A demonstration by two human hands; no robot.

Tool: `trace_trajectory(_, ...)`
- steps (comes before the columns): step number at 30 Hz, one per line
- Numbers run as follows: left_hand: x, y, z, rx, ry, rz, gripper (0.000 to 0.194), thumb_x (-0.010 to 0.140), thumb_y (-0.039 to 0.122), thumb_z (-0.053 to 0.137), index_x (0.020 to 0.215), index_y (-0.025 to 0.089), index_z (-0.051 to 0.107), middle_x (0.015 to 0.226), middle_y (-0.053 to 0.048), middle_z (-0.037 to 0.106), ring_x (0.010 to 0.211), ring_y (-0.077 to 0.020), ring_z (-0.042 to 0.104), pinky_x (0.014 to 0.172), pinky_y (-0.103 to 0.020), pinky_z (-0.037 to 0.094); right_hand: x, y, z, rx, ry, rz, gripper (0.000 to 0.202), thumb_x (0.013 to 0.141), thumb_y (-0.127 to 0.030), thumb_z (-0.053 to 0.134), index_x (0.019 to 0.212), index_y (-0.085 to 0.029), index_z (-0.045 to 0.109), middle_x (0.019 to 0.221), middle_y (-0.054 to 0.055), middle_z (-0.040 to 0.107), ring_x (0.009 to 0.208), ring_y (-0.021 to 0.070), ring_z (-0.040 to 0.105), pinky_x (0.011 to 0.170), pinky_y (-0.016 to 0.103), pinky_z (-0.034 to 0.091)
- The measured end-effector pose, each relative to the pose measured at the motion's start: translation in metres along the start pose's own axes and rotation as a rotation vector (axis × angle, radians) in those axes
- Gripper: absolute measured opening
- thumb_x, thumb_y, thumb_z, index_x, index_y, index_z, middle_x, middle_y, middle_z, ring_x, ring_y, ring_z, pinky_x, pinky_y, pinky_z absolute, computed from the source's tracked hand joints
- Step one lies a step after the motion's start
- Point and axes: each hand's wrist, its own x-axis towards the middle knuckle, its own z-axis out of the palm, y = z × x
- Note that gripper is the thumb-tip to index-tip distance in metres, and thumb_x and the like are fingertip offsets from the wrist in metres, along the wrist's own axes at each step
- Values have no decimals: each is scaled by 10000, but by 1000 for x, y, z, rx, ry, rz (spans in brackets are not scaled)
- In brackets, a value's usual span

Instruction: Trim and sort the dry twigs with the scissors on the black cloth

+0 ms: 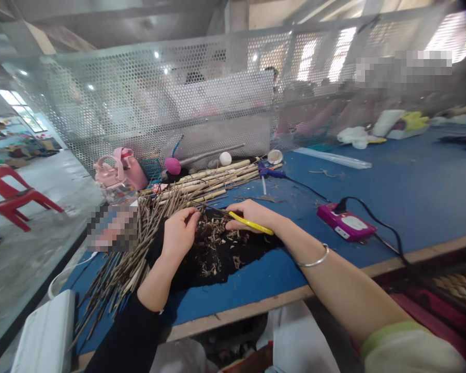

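Note:
My left hand is closed in a pinch, and a thin dark twig seems to run from its fingertips towards the right hand. Wrapped in my right hand is a pliers-like tool with a curved yellow handle; its jaws are hidden. Beneath both hands lies a black cloth strewn with short brown plant scraps. A heap of long thin sticks lies just left of the left hand, partly on the cloth's edge.
Thicker pale stalks lie behind the hands, near a blue glue gun. Its cord leads to a purple power box on the right. A perforated metal screen stands behind the blue table. A white box is at lower left.

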Motion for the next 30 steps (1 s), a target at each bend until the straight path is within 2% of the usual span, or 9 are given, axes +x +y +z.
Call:
trace_trajectory(3,0,-1,-1,28,4,27,290,824,380,504,940,174,673,950,-73,694,770,-184,650,712,-285,499,0,2,-1,-5,-11,-6,412,763,-563,533,705,-157,572,569,-48,434,544,86,358,512,201,293)
trace_trajectory(6,-1,1,-1,-14,21,-14,284,809,391,523,920,178,675,880,-58,701,684,-166,645,684,-278,502,-1,3,-1,-13,-4,1,409,775,-555,520,686,-158,565,554,-46,431,531,87,355,503,202,291)
trace_trajectory(8,-1,2,1,-110,31,-98,283,790,397,545,905,172,672,783,-41,697,602,-151,628,637,-270,504,-1,1,-1,-9,22,14,402,775,-559,521,759,-161,577,587,-34,476,550,98,394,514,208,309)
trace_trajectory(11,0,5,4,-329,56,-224,301,760,399,575,903,149,662,714,-31,682,547,-138,606,570,-258,506,-2,-2,1,27,12,-4,476,747,-578,559,991,-169,552,750,9,581,648,137,493,572,226,366)
trace_trajectory(14,0,8,6,-397,64,-262,296,739,386,599,885,137,667,703,-29,679,533,-127,597,548,-246,500,-1,-5,5,44,-33,-29,573,717,-598,584,1090,-169,511,833,37,608,707,163,529,611,243,395)
trace_trajectory(21,-3,15,4,-261,3,-238,244,739,356,591,828,152,689,583,-1,656,523,-138,600,548,-238,475,2,-5,8,62,-41,-4,495,740,-600,553,968,-162,591,730,5,589,626,131,496,548,216,367)
trace_trajectory(30,-2,11,4,-202,-49,-206,279,759,399,559,805,154,685,538,16,622,501,-132,574,525,-229,439,0,-1,2,36,-77,9,395,755,-546,545,772,-155,603,608,-29,496,557,97,400,514,202,328)
